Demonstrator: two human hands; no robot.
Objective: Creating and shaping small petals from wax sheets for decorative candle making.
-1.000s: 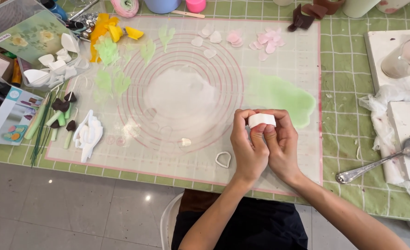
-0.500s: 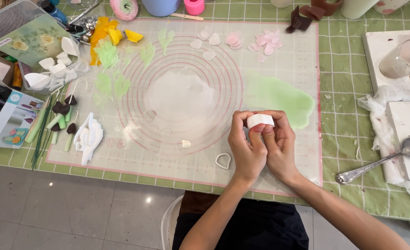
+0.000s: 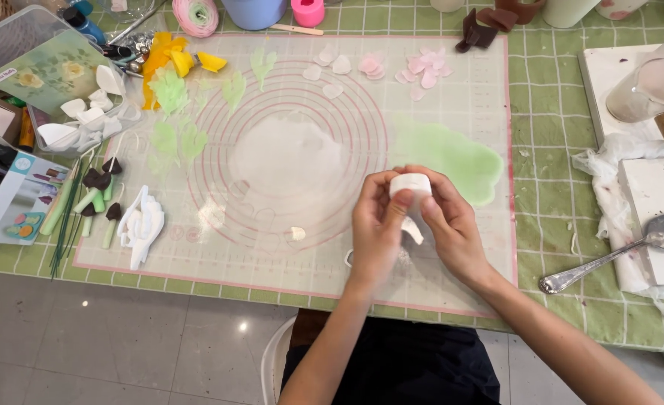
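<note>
Both hands meet over the near right part of the silicone mat [image 3: 452,112]. The left hand [image 3: 377,232] and the right hand [image 3: 452,229] share a grip on a small round white cutter [image 3: 410,184], fingers closed on its sides, with a thin white piece of paste [image 3: 413,229] hanging just beneath it between the thumbs. Just beyond the hands lies a rolled green sheet of paste [image 3: 452,154], close to the mat's right edge. To the left, the dusted centre of the mat's ring markings is open, with one small white scrap [image 3: 297,233] near the hands. The mat's near edge runs just under the wrists. On the counter [image 3: 564,142] to the right, well apart, lies a metal spoon [image 3: 624,251].
</note>
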